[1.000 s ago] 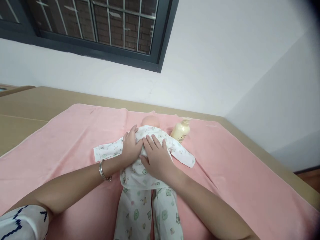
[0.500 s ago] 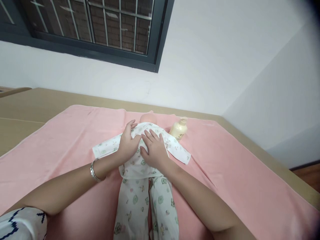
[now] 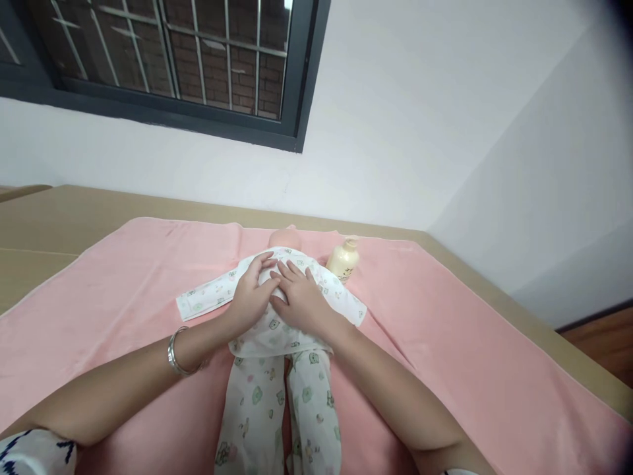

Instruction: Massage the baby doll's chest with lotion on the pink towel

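Note:
A baby doll (image 3: 281, 340) lies stretched out in a white long-sleeved top and trousers with green prints, its smooth pink head (image 3: 285, 238) at the far end. My left hand (image 3: 250, 293), with a silver bangle at the wrist, rests on the left upper part of the top, fingers apart. Beside it my right hand (image 3: 301, 302) lies flat on the middle of the top, fingers spread. The thumbs come close together, and neither hand grips anything. Just past the doll's right sleeve stands a pale yellow pump bottle (image 3: 343, 260).
Under the doll a pink cloth (image 3: 163, 277) covers much of a wooden table (image 3: 99, 201). Behind the table rises a white wall (image 3: 376, 132) with a dark-framed barred window (image 3: 222, 59) at upper left.
The view has shifted slightly, so everything sits a little further left and most things lower. My hands remain on the top, with the right fingers now angled more toward the left hand.

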The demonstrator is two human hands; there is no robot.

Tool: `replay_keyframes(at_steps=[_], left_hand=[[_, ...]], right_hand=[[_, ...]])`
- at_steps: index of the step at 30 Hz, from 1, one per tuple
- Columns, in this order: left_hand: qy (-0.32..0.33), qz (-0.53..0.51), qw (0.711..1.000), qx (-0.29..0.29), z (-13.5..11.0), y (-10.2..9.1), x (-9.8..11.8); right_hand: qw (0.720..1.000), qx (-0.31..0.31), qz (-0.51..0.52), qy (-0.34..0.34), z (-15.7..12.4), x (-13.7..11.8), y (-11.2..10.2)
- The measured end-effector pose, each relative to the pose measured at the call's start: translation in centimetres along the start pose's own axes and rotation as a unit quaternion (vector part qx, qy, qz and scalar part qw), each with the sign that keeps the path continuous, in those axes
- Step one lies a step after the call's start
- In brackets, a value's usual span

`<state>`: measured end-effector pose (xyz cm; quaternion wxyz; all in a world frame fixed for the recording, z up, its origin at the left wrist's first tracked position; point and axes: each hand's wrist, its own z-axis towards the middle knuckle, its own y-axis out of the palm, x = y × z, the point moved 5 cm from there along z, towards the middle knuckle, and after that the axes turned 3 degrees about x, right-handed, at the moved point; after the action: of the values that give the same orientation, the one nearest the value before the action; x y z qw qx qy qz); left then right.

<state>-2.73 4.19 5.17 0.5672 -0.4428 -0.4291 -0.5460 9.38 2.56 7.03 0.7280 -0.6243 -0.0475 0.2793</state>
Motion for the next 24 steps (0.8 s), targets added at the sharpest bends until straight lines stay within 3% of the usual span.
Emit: replay_keyframes(at_steps=[2,5,9,11,13,17,20,24], left_hand=[[-0.006,-0.050,0.999,-0.009,0.2,0.7,0.8],[-0.045,-0.150,0.987,-0.028,1.4,2.7,2.0],[-0.152,-0.316,0.933,-0.076,3.7,7.2,3.4],[-0.199,-0.363,0.906,-0.092,4.8,9.7,4.1],[-0.240,-0.387,0.885,-0.097,5.7,11.9,4.5],[-0.288,-0.408,0.861,-0.099,6.7,14.5,4.5],[-0.291,-0.401,0.863,-0.096,6.5,14.4,4.1],[-0.289,-0.366,0.879,-0.100,5.0,12.0,3.6]], right_hand=[[1.000,0.016,0.009,0.010,-0.3,0.5,-2.2],[0.989,0.137,0.000,0.058,-0.8,2.8,-6.3],[0.952,0.281,-0.012,0.122,-1.2,7.2,-9.7],[0.950,0.275,-0.025,0.142,-0.9,9.2,-9.8],[0.963,0.222,-0.055,0.143,-0.3,10.3,-9.3],[0.972,0.151,-0.134,0.123,0.0,10.4,-8.7],[0.964,0.160,-0.161,0.139,-0.1,9.7,-9.5],[0.948,0.153,-0.174,0.216,0.6,9.2,-10.5]])
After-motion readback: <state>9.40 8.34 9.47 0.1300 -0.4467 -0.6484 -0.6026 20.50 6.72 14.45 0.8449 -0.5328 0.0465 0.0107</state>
